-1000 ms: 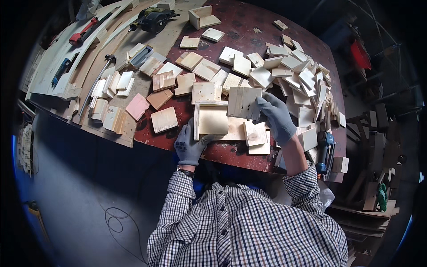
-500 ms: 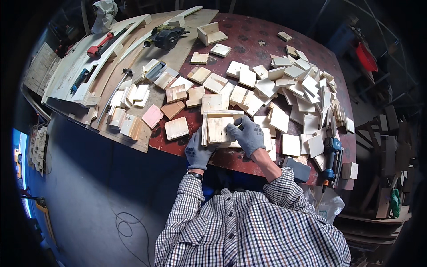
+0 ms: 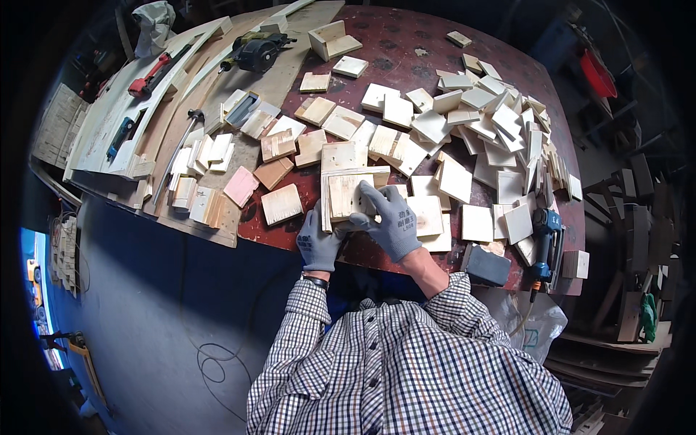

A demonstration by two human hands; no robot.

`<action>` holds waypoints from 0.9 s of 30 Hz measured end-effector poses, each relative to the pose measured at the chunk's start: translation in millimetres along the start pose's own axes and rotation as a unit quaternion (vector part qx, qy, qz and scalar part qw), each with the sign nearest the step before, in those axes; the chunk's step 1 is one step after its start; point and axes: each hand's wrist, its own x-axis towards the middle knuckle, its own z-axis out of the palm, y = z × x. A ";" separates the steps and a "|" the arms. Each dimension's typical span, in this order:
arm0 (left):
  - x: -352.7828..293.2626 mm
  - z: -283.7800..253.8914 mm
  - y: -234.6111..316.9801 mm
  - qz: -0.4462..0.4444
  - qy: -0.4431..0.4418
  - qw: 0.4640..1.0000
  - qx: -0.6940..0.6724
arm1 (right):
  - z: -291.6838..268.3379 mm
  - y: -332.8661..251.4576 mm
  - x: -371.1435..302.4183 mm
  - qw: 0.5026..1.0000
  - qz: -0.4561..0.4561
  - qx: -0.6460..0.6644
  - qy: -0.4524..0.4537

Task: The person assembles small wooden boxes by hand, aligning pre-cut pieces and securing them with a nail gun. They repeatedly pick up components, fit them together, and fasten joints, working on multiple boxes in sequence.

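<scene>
At the table's near edge I hold a small wooden assembly (image 3: 349, 197), made of pale boards set against each other at right angles. My left hand (image 3: 317, 243), in a grey glove, grips its lower left corner from below. My right hand (image 3: 390, 223), gloved the same, closes on its right side, with fingertips on the front board and thumb at the lower edge. Behind the assembly lies a flat pale board (image 3: 339, 154). Just left of it rests a loose square block (image 3: 282, 205). The undersides of the fingers are hidden.
Many loose wooden pieces (image 3: 500, 119) pile up on the red table (image 3: 391, 36). A blue nail gun (image 3: 545, 243) and a dark grey box (image 3: 487, 264) lie at the right edge. To the left are a hammer (image 3: 194, 116), a circular saw (image 3: 255, 52) and red tool (image 3: 151, 75).
My right hand has shifted lower and left on the assembly, its thumb now at the lower edge. The assembly has tilted slightly. The whole view has moved a little.
</scene>
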 end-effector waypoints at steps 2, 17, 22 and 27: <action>0.3 0.4 -0.2 0.003 0.001 1.000 0.006 | 0.8 0.4 0.4 1.000 -0.001 0.021 0.006; 4.4 -2.4 3.2 0.009 -0.001 1.000 0.029 | -19.7 19.3 3.2 0.959 0.069 0.212 -0.173; 4.2 0.8 7.6 -0.007 0.010 1.000 0.008 | -24.5 23.7 3.5 0.960 0.050 0.194 -0.196; 3.4 -0.1 8.7 -0.005 0.020 0.999 0.044 | -16.8 24.3 1.2 0.964 0.043 0.188 -0.182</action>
